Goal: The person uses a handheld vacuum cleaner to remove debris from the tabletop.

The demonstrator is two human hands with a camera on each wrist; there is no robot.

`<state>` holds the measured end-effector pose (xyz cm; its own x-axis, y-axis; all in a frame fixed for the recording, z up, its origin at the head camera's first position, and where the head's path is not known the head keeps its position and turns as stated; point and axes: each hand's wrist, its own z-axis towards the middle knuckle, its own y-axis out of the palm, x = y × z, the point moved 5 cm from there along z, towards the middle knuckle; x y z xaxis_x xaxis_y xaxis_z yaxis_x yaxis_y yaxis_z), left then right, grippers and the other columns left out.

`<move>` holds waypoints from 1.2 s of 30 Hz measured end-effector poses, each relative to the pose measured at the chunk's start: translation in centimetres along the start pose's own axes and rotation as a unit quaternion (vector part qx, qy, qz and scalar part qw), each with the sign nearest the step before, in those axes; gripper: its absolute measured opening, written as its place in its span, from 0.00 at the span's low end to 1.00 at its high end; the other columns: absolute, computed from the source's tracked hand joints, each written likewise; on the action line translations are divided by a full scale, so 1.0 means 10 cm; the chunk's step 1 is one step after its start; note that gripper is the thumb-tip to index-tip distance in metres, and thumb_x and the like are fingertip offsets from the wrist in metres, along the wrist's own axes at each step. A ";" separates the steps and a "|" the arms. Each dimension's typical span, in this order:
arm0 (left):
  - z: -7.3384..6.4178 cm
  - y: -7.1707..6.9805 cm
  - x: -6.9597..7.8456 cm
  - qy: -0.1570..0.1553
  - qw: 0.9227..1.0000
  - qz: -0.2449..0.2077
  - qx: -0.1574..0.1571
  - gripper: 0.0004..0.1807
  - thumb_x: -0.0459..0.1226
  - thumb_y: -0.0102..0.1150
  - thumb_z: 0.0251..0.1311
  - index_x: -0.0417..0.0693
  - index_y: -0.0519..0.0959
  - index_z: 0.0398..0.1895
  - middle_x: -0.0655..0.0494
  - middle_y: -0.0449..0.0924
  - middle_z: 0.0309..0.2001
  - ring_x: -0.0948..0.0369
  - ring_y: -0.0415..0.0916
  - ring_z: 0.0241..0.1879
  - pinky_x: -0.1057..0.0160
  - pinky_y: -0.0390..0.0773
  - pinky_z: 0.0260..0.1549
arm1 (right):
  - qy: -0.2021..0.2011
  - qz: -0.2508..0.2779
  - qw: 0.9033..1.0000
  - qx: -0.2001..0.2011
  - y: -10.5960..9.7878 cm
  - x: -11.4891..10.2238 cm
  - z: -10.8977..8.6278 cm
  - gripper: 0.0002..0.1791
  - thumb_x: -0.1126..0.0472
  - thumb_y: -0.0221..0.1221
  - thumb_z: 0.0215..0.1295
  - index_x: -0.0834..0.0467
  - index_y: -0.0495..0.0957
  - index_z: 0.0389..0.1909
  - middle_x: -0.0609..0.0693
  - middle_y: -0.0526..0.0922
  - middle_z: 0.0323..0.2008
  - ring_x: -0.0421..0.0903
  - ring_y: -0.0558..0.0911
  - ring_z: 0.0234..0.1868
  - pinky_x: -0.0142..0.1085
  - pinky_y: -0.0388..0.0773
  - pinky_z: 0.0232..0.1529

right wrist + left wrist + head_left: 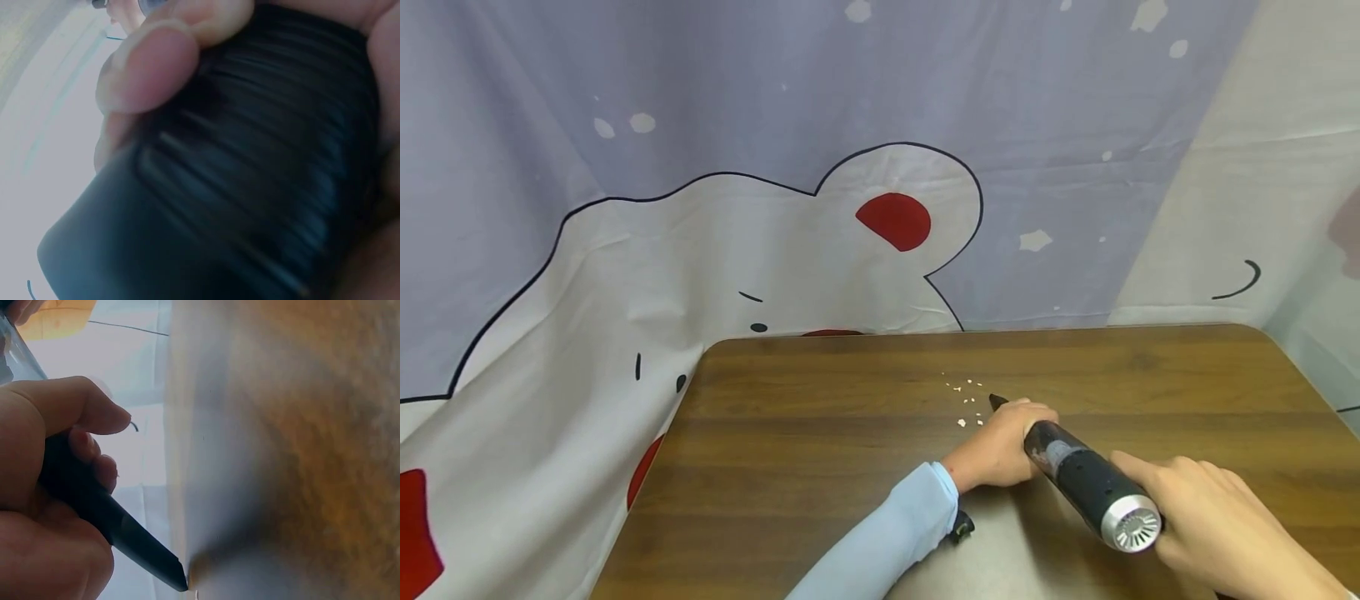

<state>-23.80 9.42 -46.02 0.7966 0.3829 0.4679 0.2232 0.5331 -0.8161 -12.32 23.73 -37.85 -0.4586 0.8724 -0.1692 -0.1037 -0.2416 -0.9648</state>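
A black handheld vacuum cleaner [1093,483] with a clear section and a silver vented end slants over the wooden table. Near its front, my left hand [1003,446] grips it behind the narrow nozzle [147,547]. My right hand [1202,508] holds the ribbed rear body, where curled fingers [150,69] show in the right wrist view. Small white scraps [962,422] lie scattered on the tabletop, just left of the nozzle tip. In the left wrist view the tip is at or very close to the table surface; contact cannot be told.
The brown wooden table [820,392] has rounded far corners. Behind it and along its left side hangs a printed curtain [760,250]. A light-blue sleeve [887,529] covers the left forearm, with a small black object [961,527] beside its cuff.
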 end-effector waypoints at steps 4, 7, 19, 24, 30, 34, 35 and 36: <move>0.02 0.00 -0.04 -0.008 1.000 -0.006 -0.003 0.15 0.40 0.72 0.38 0.57 0.74 0.28 0.73 0.70 0.27 0.71 0.65 0.33 0.77 0.64 0.35 | 0.013 -0.001 1.000 -0.016 0.02 0.03 0.05 0.24 0.63 0.67 0.34 0.39 0.73 0.35 0.27 0.64 0.16 0.31 0.64 0.17 0.34 0.62 0.17; 0.04 -0.01 -0.07 -0.010 1.000 -0.002 -0.006 0.15 0.39 0.71 0.38 0.57 0.74 0.29 0.73 0.71 0.28 0.71 0.65 0.34 0.77 0.65 0.36 | 0.016 0.001 1.000 -0.023 0.03 0.06 0.08 0.25 0.64 0.66 0.32 0.40 0.73 0.35 0.28 0.65 0.17 0.32 0.64 0.17 0.34 0.62 0.17; 0.02 -0.07 -0.18 -0.019 1.000 0.007 -0.006 0.16 0.39 0.71 0.38 0.56 0.75 0.31 0.72 0.71 0.29 0.70 0.66 0.36 0.76 0.66 0.41 | 0.005 0.004 1.000 -0.012 0.08 0.06 0.19 0.23 0.62 0.68 0.36 0.41 0.74 0.36 0.29 0.67 0.17 0.33 0.65 0.16 0.34 0.61 0.15; 0.02 -0.09 -0.22 -0.025 1.000 0.007 -0.009 0.17 0.38 0.71 0.37 0.55 0.76 0.33 0.72 0.73 0.31 0.70 0.67 0.36 0.75 0.66 0.41 | 0.005 0.009 1.000 -0.015 0.10 0.06 0.22 0.23 0.62 0.68 0.36 0.40 0.74 0.36 0.29 0.67 0.18 0.33 0.65 0.17 0.34 0.61 0.15; 0.00 -0.11 -0.25 -0.021 1.000 0.010 -0.001 0.18 0.37 0.71 0.36 0.54 0.77 0.35 0.70 0.73 0.32 0.70 0.67 0.37 0.74 0.66 0.42 | -0.002 0.015 1.000 -0.014 0.12 0.05 0.26 0.23 0.63 0.68 0.37 0.39 0.72 0.34 0.29 0.67 0.18 0.33 0.66 0.17 0.34 0.62 0.16; -0.03 -0.12 -0.27 -0.024 1.000 0.009 -0.002 0.18 0.38 0.71 0.37 0.54 0.77 0.35 0.71 0.73 0.32 0.70 0.66 0.37 0.75 0.66 0.42 | -0.004 0.019 1.000 -0.018 0.14 0.04 0.28 0.22 0.62 0.68 0.38 0.37 0.72 0.33 0.28 0.67 0.19 0.33 0.66 0.18 0.35 0.63 0.17; -0.03 -0.13 -0.27 -0.025 1.000 0.009 -0.002 0.18 0.38 0.71 0.37 0.54 0.77 0.35 0.71 0.73 0.32 0.70 0.66 0.36 0.75 0.66 0.42 | -0.005 0.020 1.000 -0.018 0.15 0.03 0.28 0.22 0.62 0.68 0.38 0.37 0.71 0.33 0.28 0.67 0.19 0.33 0.66 0.18 0.35 0.63 0.17; -0.03 -0.13 -0.27 -0.026 1.000 0.009 -0.002 0.17 0.38 0.71 0.38 0.55 0.76 0.34 0.71 0.73 0.32 0.70 0.66 0.36 0.74 0.66 0.42 | -0.005 0.021 1.000 -0.019 0.15 0.03 0.29 0.22 0.62 0.68 0.38 0.37 0.71 0.33 0.28 0.67 0.19 0.32 0.66 0.18 0.35 0.63 0.17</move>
<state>-26.07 7.42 -46.34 0.7707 0.4308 0.4695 0.2111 0.5225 -0.8261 -15.17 22.44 -38.76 -0.4706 0.8576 -0.2076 -0.0508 -0.2612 -0.9639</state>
